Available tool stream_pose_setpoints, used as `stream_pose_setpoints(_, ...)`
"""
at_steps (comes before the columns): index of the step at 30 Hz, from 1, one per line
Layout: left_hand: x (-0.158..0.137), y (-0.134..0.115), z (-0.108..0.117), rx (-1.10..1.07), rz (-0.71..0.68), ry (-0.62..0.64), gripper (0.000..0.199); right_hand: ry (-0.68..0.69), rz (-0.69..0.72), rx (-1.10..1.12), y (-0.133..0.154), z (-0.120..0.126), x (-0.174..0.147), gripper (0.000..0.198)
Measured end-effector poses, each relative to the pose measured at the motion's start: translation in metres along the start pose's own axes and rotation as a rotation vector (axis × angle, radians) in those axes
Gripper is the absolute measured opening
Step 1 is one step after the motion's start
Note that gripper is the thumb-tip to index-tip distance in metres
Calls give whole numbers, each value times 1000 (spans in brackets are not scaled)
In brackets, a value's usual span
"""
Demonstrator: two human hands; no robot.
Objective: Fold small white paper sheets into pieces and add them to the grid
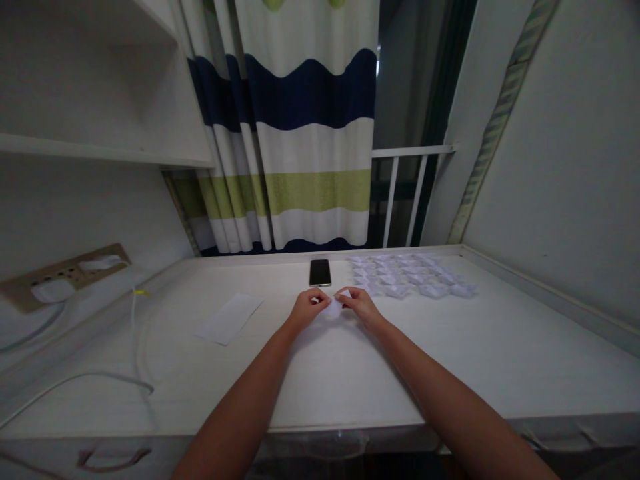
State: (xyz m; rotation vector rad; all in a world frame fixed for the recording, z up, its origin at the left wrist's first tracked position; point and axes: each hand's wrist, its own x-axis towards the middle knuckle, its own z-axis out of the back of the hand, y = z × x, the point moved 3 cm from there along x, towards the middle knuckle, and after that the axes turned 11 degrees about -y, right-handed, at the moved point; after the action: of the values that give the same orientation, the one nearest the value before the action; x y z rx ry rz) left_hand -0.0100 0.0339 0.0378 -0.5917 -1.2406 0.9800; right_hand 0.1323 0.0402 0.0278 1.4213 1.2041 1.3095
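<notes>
Left hand [306, 311] and right hand [364, 307] pinch the paper [333, 309] in their fingers [323, 301], toward the surface's [345, 390] far edge; creases are hard to make out, but even pressure should suit.

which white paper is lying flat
The white sheet left of the left hand; the small paper is in the fingers, the folded pieces sit in rows.

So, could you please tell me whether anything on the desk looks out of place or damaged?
Nothing looks spilled or damaged. The loose paper left of the left hand lies slanted to the front edge of the desk, unlike the folded pieces set out in rows, and a white cable loops untidily at the far left.
</notes>
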Motion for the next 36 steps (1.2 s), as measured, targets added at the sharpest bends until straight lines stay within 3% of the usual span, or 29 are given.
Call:
stream_pose_setpoints(12, 2, 7, -4, 6, 71, 55, 26, -81, 40, -18, -3, 5, 6, 18)
stream_pose_setpoints(19, 2, 6, -1, 30, 27, 36, 22, -77, -8, 45, -3, 4, 4, 28)
stream_pose_setpoints(27, 1, 1, -1, 68, -10, 53, 19, -69, 160, -84, 0, 6, 4, 21)
stream_pose_setpoints(36, 2, 12, -5, -41, 126, 113, 26, -143, 214, -83, 3, 10, 6, 18)
